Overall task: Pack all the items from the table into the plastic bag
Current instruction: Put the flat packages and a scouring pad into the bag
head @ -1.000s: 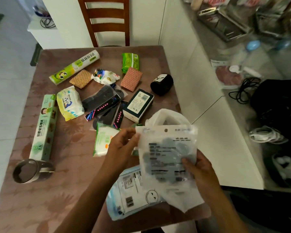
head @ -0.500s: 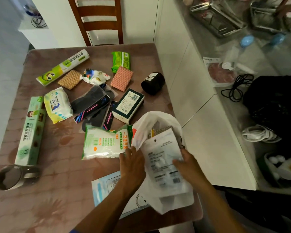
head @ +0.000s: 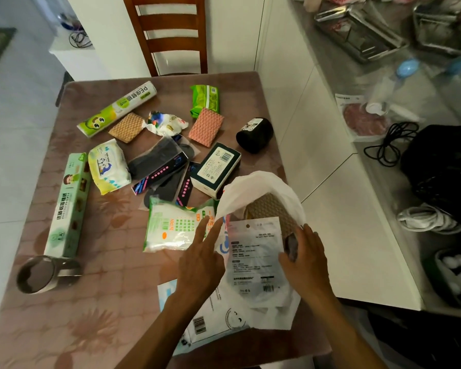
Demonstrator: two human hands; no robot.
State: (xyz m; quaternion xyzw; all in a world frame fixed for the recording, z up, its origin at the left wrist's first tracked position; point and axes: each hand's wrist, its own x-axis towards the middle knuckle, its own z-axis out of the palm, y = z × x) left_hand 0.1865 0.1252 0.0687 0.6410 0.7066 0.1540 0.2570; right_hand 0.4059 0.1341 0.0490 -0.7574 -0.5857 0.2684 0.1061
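Plastic bag [head: 261, 193] at the table's [head: 64, 315] near right corner, mouth open, flat packet [head: 256, 259] half in.

Head view: my right hand [head: 304, 262] pinches the packet's right edge; my left hand [head: 201, 265], fingers straight, presses the bag's left rim. A waffle-textured pad already lies inside. I'd judge it best to keep the rim spread and slide the packet in flat, clear of the green-printed pack [head: 173, 225] just left of the bag.
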